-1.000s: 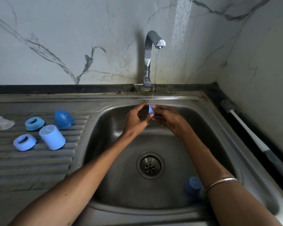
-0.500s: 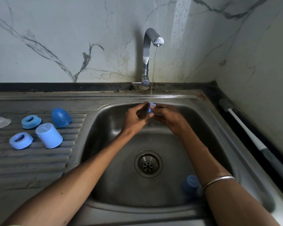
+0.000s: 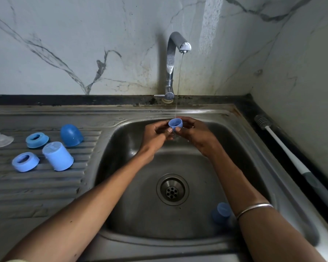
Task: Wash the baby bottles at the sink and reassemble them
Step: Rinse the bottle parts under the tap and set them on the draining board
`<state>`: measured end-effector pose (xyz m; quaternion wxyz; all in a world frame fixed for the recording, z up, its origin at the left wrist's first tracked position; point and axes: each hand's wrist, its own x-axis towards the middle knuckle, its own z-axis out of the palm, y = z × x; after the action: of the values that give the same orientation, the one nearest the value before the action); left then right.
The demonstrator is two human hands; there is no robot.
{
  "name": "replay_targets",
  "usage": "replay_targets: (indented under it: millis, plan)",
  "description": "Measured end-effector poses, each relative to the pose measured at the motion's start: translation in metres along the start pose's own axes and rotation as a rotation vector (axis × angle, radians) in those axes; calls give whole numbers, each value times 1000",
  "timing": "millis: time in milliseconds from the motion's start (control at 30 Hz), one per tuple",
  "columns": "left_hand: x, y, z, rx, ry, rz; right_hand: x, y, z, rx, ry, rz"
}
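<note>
Your left hand point(image 3: 155, 135) and right hand point(image 3: 195, 134) pinch one small blue cap point(image 3: 175, 123)
You hold it together beneath the tap point(image 3: 175, 48) stream

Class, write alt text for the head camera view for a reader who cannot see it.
Two hands, left hand and right hand, hold a small blue cup-shaped bottle part under a thin stream from the tap over a steel sink. More blue bottle parts and a clear teat lie on the drainboard.
</note>
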<state>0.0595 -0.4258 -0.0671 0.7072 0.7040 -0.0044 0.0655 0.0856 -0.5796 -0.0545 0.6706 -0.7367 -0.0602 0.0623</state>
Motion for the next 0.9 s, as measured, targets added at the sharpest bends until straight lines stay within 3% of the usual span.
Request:
replay_targets:
  millis: [333, 533, 667, 900]
  plan:
    - [3, -2, 2, -6, 20, -22, -2, -8, 0, -179, 107, -90]
    - [2, -1, 3, -80, 14, -53, -3, -9, 2, -255, 33, -125]
    - [0, 2, 0, -41, 22, -11, -2, -10, 0, -223, -50, -116]
    - [0, 4, 3, -29, 1, 29, 6, 3, -3, -38, 34, -42]
